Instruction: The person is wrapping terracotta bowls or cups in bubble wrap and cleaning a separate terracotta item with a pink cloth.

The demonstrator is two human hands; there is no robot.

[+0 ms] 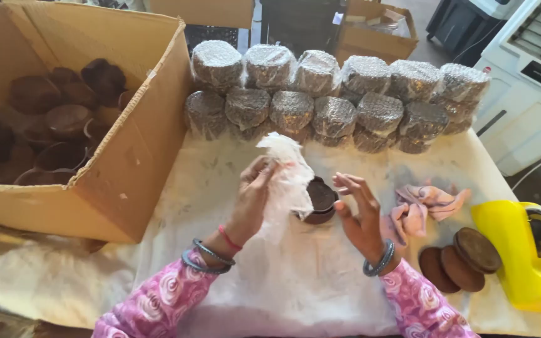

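My left hand (pixel 253 189) pinches a sheet of white bubble wrap (pixel 289 175) and lifts it over a small round dark brown container (pixel 320 199) lying on the white-covered table (pixel 220 206). Just right of that container, my right hand (pixel 358 213) hovers with its fingers spread and nothing in them. Both wrists wear bangles and pink flowered sleeves.
Two rows of bubble-wrapped round bundles (pixel 336 94) line the table's far side. A large open cardboard box (pixel 133 144) holding several dark brown containers stands at the left. At the right lie a pink cloth (pixel 427 203), three brown round lids (pixel 458 260) and a yellow tape dispenser (pixel 527 250).
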